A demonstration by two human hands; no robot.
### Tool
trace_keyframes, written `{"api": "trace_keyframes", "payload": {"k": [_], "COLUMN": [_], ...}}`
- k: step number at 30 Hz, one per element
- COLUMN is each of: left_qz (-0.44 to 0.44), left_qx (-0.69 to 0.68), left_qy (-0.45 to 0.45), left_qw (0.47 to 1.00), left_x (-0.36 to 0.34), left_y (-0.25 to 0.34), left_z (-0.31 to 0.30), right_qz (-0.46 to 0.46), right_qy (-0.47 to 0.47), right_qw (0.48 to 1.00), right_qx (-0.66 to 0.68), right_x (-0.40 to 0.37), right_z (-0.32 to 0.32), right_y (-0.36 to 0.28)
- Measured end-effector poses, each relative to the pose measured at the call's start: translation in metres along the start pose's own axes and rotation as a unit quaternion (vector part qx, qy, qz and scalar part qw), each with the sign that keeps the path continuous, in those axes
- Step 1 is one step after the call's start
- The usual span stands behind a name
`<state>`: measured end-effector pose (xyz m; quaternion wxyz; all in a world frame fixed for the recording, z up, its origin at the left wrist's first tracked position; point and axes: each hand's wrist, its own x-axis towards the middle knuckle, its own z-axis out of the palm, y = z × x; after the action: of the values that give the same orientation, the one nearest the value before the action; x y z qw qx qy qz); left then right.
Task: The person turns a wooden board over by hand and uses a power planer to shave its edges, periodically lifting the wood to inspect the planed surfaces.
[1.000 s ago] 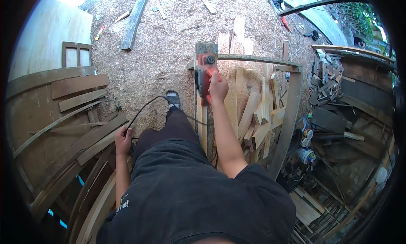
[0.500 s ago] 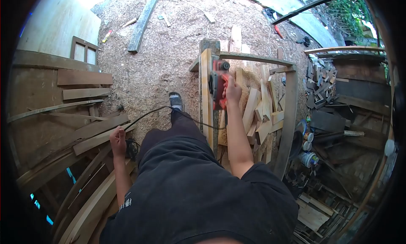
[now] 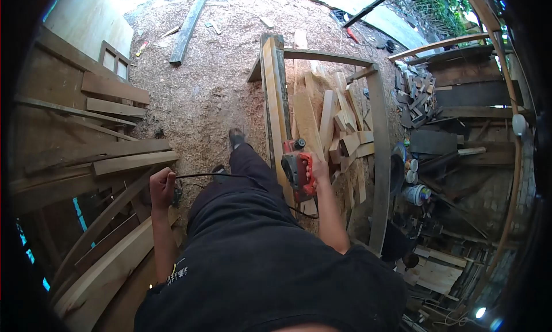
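My right hand (image 3: 319,172) is wrapped round the handle of a red and black electric planer (image 3: 299,174). The planer is at the near part of a long, light wooden board (image 3: 275,96), which lies along the left beam of a wooden frame bench (image 3: 376,130). Off to the left, my left hand (image 3: 163,185) is closed round a black power cord (image 3: 201,175), holding it away from the board. The cord runs from that fist across my legs towards the planer.
Several cut wood pieces (image 3: 345,125) are piled inside the bench frame. Wood shavings (image 3: 195,102) cover the ground. Planks (image 3: 135,162) lean at the left, and a long beam (image 3: 192,24) lies ahead. Paint buckets (image 3: 415,195) and scrap wood stand at the right.
My right hand has drawn the planer back along the board, closer to my body. My left hand still grips the cord, which is now straighter beside it. My foot has shifted.
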<state>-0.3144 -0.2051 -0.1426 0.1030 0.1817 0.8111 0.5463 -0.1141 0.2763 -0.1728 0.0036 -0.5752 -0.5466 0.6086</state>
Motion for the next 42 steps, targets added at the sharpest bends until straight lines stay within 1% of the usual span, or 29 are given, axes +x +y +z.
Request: {"api": "trace_keyframes", "payload": {"k": [1, 3, 4, 6, 9, 14, 16, 19, 20, 22, 23, 25, 26, 31, 34, 36, 38, 42], "left_qz": [0.006, 0.029, 0.033, 0.040, 0.042, 0.051, 0.046, 0.053, 0.049, 0.051, 0.048, 0.052, 0.050, 0.027, 0.025, 0.023, 0.017, 0.013], "left_qx": [-0.002, 0.006, 0.004, 0.008, 0.010, 0.014, 0.006, 0.029, 0.029, 0.038, 0.040, 0.048, 0.050, 0.059, 0.055, 0.062, 0.071, 0.071], "left_qy": [0.001, 0.002, 0.003, -0.010, -0.002, -0.026, -0.036, -0.058, -0.063, -0.061, -0.065, -0.061, -0.063, -0.076, -0.078, -0.077, -0.077, -0.072], "left_qw": [1.000, 1.000, 0.999, 0.999, 0.999, 0.998, 0.998, 0.997, 0.996, 0.996, 0.996, 0.996, 0.995, 0.995, 0.995, 0.995, 0.994, 0.995], "left_x": [-0.010, -0.029, -0.037, -0.054, -0.081, -0.129, -0.155, -0.196, -0.212, -0.245, -0.261, -0.291, -0.304, -0.358, -0.378, -0.388, -0.399, -0.412], "left_y": [0.004, 0.011, 0.010, 0.009, 0.018, 0.037, 0.037, 0.040, 0.044, 0.051, 0.054, 0.060, 0.064, 0.076, 0.077, 0.070, 0.068, 0.071], "left_z": [0.000, 0.003, 0.005, 0.011, 0.023, 0.040, 0.048, 0.057, 0.063, 0.072, 0.076, 0.083, 0.085, 0.090, 0.094, 0.097, 0.098, 0.097], "right_qz": [-0.005, 0.022, 0.017, 0.052, 0.065, 0.072, 0.080, 0.052, 0.058, 0.031, 0.036, 0.004, 0.007, -0.041, -0.042, -0.046, -0.060, -0.065], "right_qy": [0.002, -0.027, -0.025, -0.011, -0.013, -0.017, -0.021, -0.028, -0.027, -0.039, -0.038, -0.019, -0.019, 0.011, 0.015, 0.007, 0.022, 0.021], "right_qw": [1.000, 0.999, 0.999, 0.999, 0.998, 0.997, 0.996, 0.998, 0.998, 0.999, 0.999, 0.999, 0.999, 0.997, 0.996, 0.996, 0.995, 0.996], "right_qx": [0.003, -0.037, -0.036, -0.012, -0.015, -0.022, -0.024, -0.017, -0.017, -0.009, -0.008, -0.043, -0.042, -0.068, -0.074, -0.075, -0.078, -0.057], "right_x": [-0.010, -0.029, -0.038, -0.053, -0.067, -0.097, -0.111, -0.137, -0.148, -0.165, -0.172, -0.187, -0.194, -0.226, -0.231, -0.226, -0.212, -0.218], "right_z": [-0.011, -0.032, -0.040, -0.056, -0.077, -0.112, -0.129, -0.153, -0.163, -0.182, -0.190, -0.206, -0.212, -0.225, -0.222, -0.219, -0.217, -0.210], "right_y": [0.009, 0.030, 0.038, 0.057, 0.084, 0.131, 0.161, 0.208, 0.224, 0.264, 0.282, 0.317, 0.333, 0.385, 0.407, 0.425, 0.453, 0.457]}}
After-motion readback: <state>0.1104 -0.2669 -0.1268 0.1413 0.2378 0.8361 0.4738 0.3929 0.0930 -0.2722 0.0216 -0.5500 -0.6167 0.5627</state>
